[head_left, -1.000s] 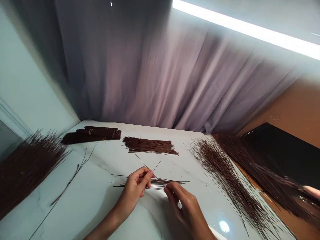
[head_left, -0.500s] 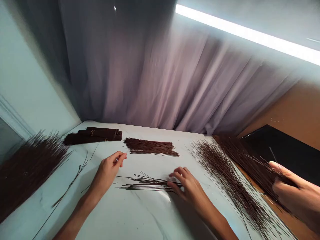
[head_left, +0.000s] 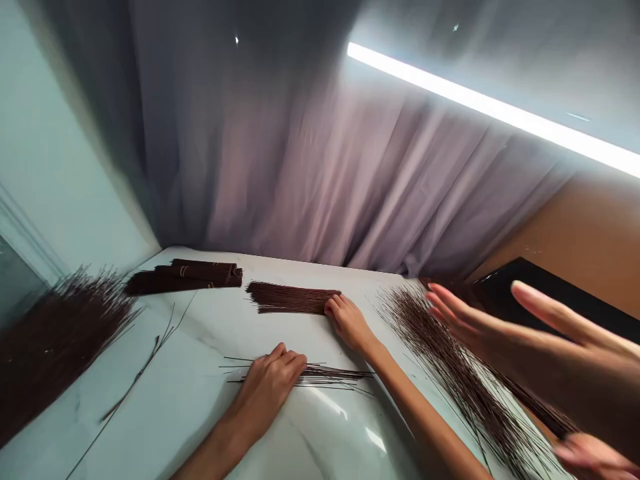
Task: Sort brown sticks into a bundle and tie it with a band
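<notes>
By the look of it, sticks are being handled in two places at once. Loose sticks (head_left: 335, 377) are lying roughly parallel to the far edge of the worktop (head_left: 200, 360), their middle covered by the left hand (head_left: 273, 373), whose fingers are curled down over them. Nearer that edge, the right end of a stack (head_left: 290, 298) is touched by the bunched fingertips of the right hand (head_left: 347, 320). Whether anything is pinched by either hand cannot be told, the undersides being hidden. For either lot to be lifted, fingers would need to be closed around it, with the ends kept level.

Bundles (head_left: 200, 273) are set near the far left corner, a pile (head_left: 60, 347) along the left edge, a knotted strand (head_left: 143, 369) beside it. The right edge is lined by a heap (head_left: 455, 360), partly screened by a co-worker's blurred, spread hand (head_left: 525, 343); the right side is thereby crowded.
</notes>
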`<action>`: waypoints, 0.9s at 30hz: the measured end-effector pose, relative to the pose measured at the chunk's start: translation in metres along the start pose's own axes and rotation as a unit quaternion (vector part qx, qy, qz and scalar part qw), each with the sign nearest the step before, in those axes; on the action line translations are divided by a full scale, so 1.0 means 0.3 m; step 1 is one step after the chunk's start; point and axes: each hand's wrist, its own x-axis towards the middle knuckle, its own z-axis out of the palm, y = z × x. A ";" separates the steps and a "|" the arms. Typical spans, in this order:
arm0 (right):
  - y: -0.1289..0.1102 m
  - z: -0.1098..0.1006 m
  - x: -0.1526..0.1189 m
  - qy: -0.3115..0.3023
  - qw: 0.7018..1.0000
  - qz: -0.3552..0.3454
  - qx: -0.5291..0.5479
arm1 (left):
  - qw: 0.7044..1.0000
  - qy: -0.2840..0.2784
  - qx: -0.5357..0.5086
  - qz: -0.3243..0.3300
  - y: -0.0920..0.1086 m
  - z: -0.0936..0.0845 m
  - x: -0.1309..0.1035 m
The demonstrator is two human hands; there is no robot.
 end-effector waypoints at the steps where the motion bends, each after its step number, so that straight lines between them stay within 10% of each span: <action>1: -0.005 -0.003 0.000 0.007 1.000 0.002 -0.002 | 1.000 -0.004 0.022 0.002 -0.003 0.002 -0.002; 9: -0.108 -0.096 -0.096 0.097 0.992 0.067 0.053 | 0.985 0.021 -0.116 -0.128 -0.008 -0.032 -0.001; 19: -0.396 -0.115 -0.362 0.097 0.956 0.144 0.237 | 0.827 0.010 -0.496 -0.265 0.009 -0.017 0.048; 27: -0.382 -0.072 -0.374 0.104 0.962 0.127 0.218 | 0.827 0.042 -0.489 -0.275 0.014 -0.015 0.054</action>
